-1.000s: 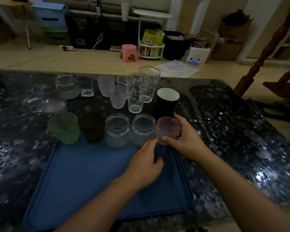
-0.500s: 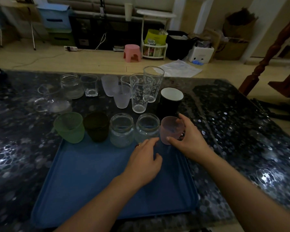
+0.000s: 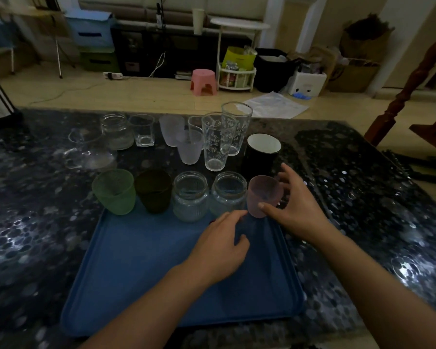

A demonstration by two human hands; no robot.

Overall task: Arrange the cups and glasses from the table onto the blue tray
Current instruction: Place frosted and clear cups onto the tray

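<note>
Two forearms are seen reaching in from the near edge over the blue tray (image 3: 141, 273), which lies flat on the dark speckled table (image 3: 363, 202). The left hand (image 3: 220, 250) is laid palm down on the tray's right half, its fingers (image 3: 230, 217) held loosely together and stretched toward the far rim, nothing pinched in them. The right hand (image 3: 296, 210) is placed at the tray's far right corner, its thumb and fingers spread around the pink frosted cup (image 3: 263, 195), the thumb at the near side of the cup's base and the fingers at its far right side; whether the cup is firmly squeezed cannot be told. A row is formed along the tray's far edge: from left to right, a green frosted cup (image 3: 114, 191), a dark cup (image 3: 153, 190), a first glass jar (image 3: 190, 196), a second glass jar (image 3: 228, 192), then the pink cup. Just behind the pink cup a black mug (image 3: 261, 154) with a white inside is stood on the table. Farther off, a frosted tumbler (image 3: 189, 147), a printed tall glass (image 3: 218, 142) and a second tall glass (image 3: 235, 127) are grouped together. At the far left, a clear jug (image 3: 88, 152), a squat jar (image 3: 116, 131), a square glass (image 3: 142, 129) and another frosted tumbler (image 3: 171, 129) are left on the table
</note>
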